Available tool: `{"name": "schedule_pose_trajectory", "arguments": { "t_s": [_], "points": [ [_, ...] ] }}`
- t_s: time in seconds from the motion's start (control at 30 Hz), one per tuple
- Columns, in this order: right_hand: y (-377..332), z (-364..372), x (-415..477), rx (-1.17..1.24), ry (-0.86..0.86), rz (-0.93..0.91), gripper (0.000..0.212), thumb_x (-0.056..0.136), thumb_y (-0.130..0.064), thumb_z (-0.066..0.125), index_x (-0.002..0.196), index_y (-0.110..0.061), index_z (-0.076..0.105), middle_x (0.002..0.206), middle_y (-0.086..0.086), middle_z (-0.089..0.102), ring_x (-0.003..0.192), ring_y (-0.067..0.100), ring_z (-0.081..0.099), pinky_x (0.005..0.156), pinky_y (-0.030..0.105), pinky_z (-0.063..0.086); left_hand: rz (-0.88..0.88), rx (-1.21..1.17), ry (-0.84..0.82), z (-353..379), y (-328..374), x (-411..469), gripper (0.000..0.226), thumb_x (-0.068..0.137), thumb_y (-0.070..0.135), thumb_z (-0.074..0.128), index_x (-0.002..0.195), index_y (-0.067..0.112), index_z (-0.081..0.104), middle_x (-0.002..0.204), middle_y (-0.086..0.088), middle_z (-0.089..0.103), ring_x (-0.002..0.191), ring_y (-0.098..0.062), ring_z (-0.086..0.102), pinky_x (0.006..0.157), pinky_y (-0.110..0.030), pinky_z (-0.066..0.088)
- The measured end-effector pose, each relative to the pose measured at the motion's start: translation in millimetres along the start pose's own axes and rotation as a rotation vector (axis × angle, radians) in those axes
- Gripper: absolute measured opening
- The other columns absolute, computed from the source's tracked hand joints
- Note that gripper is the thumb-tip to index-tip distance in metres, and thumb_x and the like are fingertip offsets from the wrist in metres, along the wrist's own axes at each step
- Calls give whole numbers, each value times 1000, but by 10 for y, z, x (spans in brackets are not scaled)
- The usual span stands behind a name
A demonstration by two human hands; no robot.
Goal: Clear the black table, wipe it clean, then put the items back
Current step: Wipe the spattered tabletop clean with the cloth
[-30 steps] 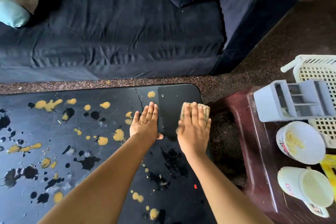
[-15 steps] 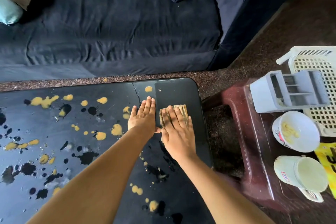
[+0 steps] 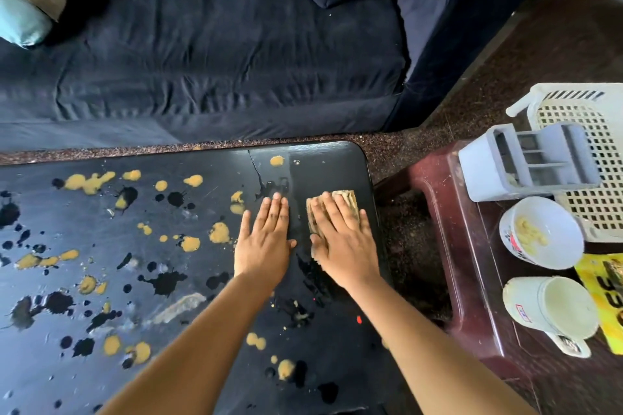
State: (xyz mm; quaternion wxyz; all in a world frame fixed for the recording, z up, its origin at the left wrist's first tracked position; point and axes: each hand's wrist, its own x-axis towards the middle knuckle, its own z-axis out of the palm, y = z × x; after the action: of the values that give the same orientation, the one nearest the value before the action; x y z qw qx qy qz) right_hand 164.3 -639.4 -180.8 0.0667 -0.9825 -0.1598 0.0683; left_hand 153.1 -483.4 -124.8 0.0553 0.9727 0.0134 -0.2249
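Here your right hand (image 3: 344, 246) is pressing flat, fingers spread, on the tan sponge (image 3: 332, 212) near the black surface's (image 3: 330, 158) far right corner. Your left hand (image 3: 266, 239) is lying open and empty just left of that grip, with yellow and black splatters (image 3: 188, 242) further left.

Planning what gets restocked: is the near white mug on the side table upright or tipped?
Tipped: the white mug lies on its side, mouth facing right.

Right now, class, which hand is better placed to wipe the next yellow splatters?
Right hand: it already presses the cloth flat on the black table. The left hand rests bare, beside the yellow splatters.
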Motion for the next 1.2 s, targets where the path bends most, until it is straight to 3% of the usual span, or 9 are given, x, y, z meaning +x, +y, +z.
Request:
{"name": "schedule_pose_trajectory", "arguments": {
  "t_s": [0.2,0.4,0.6,0.7,0.8,0.9,1.0,1.13,1.2],
  "points": [
    [66,4,-260,45,59,320,66,83,-40,38,147,-24,32,155,2,29,143,24,22,108,54,29,-34,-30,-38,200,76,-617,56,103,28,20,152,16,-4,160,2,-8,147,-17,-9,118,-38,-9],
    [-82,25,-347,2,1,-156,62,85,-42,40,146,-30,32,154,-6,29,143,17,22,109,52,31,-29,-26,-92,310,73,-644,66,103,33,28,150,15,-14,158,0,-18,146,-17,-13,118,-37,-8],
    [60,51,-660,52,31,347,65,86,-40,34,149,-24,26,157,2,23,145,25,17,110,54,27,-24,4,-125,298,98,-622,66,103,32,30,150,12,-13,158,-3,-17,147,-20,-11,120,-38,-6],
    [-280,67,-685,82,9,122,61,90,-41,36,148,-28,26,156,-2,24,145,22,19,111,54,25,-26,23,-136,277,112,-618,66,103,31,30,150,11,-13,159,-4,-16,147,-20,-10,120,-38,-6],
    [-85,50,-733,21,-20,-105,60,87,-41,39,146,-30,32,154,-6,30,144,17,22,109,53,31,-23,22,-142,274,108,-613,67,102,32,31,150,11,-12,159,-4,-16,147,-20,-10,120,-38,-6],
    [131,53,-852,22,-11,141,65,82,-38,38,146,-29,33,154,-4,28,144,21,22,107,56,33,-19,28,-149,289,96,-609,67,103,32,30,150,11,-12,159,-4,-16,147,-21,-9,120,-39,-6],
    [-147,66,-873,78,29,367,65,84,-38,35,147,-27,31,155,0,26,144,24,20,110,55,26,-19,28,-149,304,101,-606,67,103,32,30,150,11,-13,159,-4,-16,147,-21,-10,120,-39,-5],
    [-443,108,-899,45,-1,-3,61,88,-41,41,147,-32,29,154,-5,29,144,19,21,111,53,26,-23,23,-134,323,92,-606,65,103,30,28,150,13,-13,158,-2,-18,147,-19,-12,119,-37,-8],
    [-253,103,-947,7,-6,-52,61,88,-41,44,146,-34,29,152,-6,33,143,19,24,110,53,28,-19,19,-128,324,88,-609,65,103,31,29,150,14,-12,158,-2,-17,147,-19,-11,118,-37,-8]
  ]
}}
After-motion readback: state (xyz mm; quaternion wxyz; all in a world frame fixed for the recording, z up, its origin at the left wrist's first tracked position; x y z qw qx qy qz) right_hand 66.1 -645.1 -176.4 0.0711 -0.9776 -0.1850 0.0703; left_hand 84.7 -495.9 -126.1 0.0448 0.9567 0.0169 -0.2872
